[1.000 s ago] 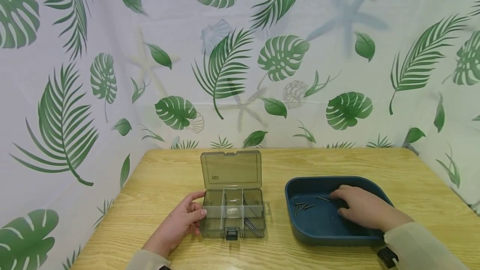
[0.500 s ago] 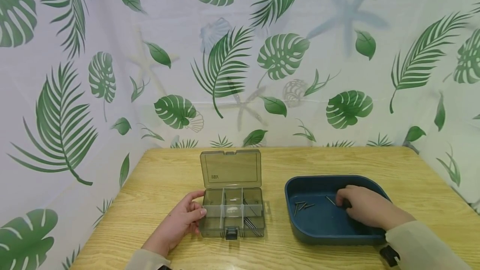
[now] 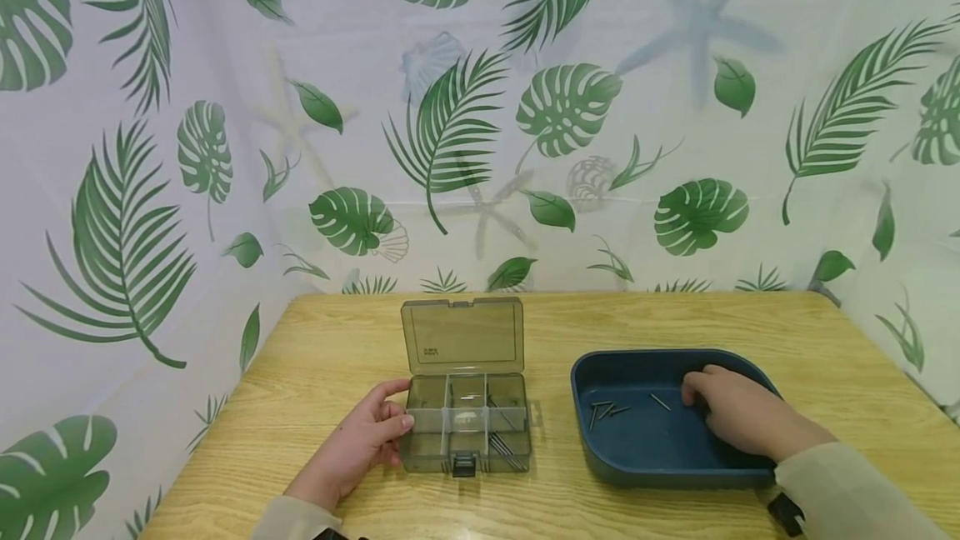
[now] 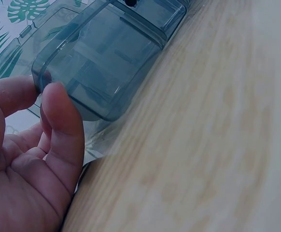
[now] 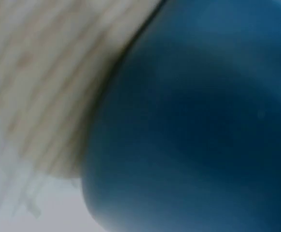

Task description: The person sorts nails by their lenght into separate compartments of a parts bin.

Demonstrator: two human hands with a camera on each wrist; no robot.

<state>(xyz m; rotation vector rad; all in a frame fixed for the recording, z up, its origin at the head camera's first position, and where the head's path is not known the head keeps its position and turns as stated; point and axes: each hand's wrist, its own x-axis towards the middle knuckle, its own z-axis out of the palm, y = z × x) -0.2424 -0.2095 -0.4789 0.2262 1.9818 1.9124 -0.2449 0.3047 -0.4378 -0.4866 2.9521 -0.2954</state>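
Note:
A smoky see-through compartment box (image 3: 431,420) stands on the table with its lid (image 3: 465,332) raised. My left hand (image 3: 365,438) holds its left side, thumb at the front and fingers at the side; in the left wrist view the left hand (image 4: 39,140) pinches the box corner. Several thin nail-like metal pieces (image 3: 504,450) lie in the right compartments. My right hand (image 3: 750,415) is down inside the blue tray (image 3: 675,473), fingers bent near its right side; I cannot tell whether they pinch anything. One nail-like piece (image 3: 660,401) lies left of these fingertips.
Several more nail-like pieces (image 3: 603,412) lie at the tray's left. The wooden table (image 3: 300,357) meets a leaf-patterned cloth (image 3: 465,148) behind and at the sides. In the right wrist view, the blurred tray wall (image 5: 145,145) fills most of the picture.
My right hand has shifted right within the tray, away from the single nail-like piece, which has turned and now lies uncovered. The left hand and box stay put.

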